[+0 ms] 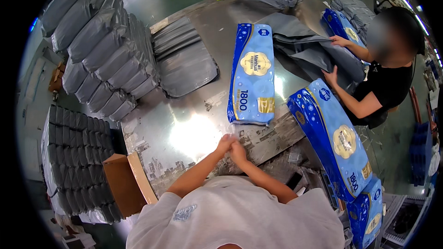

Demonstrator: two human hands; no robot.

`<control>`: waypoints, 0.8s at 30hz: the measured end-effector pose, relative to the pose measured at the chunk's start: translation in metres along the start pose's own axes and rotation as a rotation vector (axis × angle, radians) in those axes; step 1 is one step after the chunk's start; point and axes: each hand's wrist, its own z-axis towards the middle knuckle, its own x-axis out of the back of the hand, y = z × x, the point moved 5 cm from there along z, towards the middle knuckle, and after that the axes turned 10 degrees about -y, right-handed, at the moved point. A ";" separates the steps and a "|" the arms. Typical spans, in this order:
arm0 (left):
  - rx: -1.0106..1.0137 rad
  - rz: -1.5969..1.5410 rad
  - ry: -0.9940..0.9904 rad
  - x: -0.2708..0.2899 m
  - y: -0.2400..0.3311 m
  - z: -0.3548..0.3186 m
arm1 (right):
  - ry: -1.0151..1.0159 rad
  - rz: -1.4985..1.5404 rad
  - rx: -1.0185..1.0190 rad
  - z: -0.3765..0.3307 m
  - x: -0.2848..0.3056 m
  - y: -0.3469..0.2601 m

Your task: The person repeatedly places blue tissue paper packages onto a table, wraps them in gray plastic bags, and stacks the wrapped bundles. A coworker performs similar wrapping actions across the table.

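Observation:
My left hand [224, 143] and my right hand [238, 151] are close together over the metal table, fingers drawn in and slightly blurred. Whatever they may pinch is too small to make out. Just beyond them lies a long blue plastic-wrapped tissue pack [251, 76], its near end close to my fingertips. To its left, a grey plastic mailing bag [189, 71] lies flat on the table. Across on the right, a co-worker's hands [333, 74] grip a dark grey plastic bag [307, 41], spread beside the pack.
Two more blue packs, one [334, 138] above another [369, 212], are at my right. Tall piles of filled grey bags stand at the left, one upper [99, 41] and one lower [78, 161]. An opened cardboard box [122, 186] sits by the table's [161, 161] left edge.

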 end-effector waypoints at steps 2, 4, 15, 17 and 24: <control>-0.014 0.176 0.043 0.041 -0.009 -0.052 | -0.245 0.068 0.504 -0.036 -0.009 -0.071; -0.199 0.736 0.233 0.106 -0.012 -0.126 | -0.542 0.259 0.383 -0.060 -0.015 -0.088; 1.334 1.311 1.004 0.311 -0.089 -0.464 | 0.464 -0.211 -0.223 0.002 0.158 0.040; 1.396 1.360 0.617 0.341 -0.108 -0.443 | 0.501 -0.351 -0.066 0.006 0.160 0.022; -0.165 1.121 0.682 0.230 0.009 -0.192 | 0.425 -0.289 0.283 -0.036 0.118 -0.060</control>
